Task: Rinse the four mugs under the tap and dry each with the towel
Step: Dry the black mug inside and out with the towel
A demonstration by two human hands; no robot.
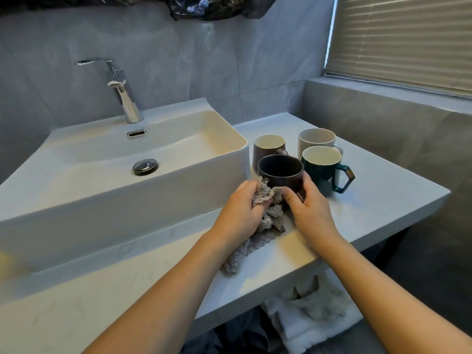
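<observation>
1. Here the right hand (310,208) curls round the dark mug (281,172), steadying it upright on the counter (370,200) beside the sink (153,154).
2. The left hand (238,208) bunches the grey towel (268,213) against the mug's wall, apparently to dry it.
3. Three other mugs stand just behind.

grey towel (265,221), black mug (281,175), teal mug (320,177)

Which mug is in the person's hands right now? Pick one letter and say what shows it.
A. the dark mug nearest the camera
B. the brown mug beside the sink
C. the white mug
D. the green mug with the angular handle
A: the right hand grips the dark mug while the left hand presses the grey towel against it; the other three stand untouched behind.
</observation>
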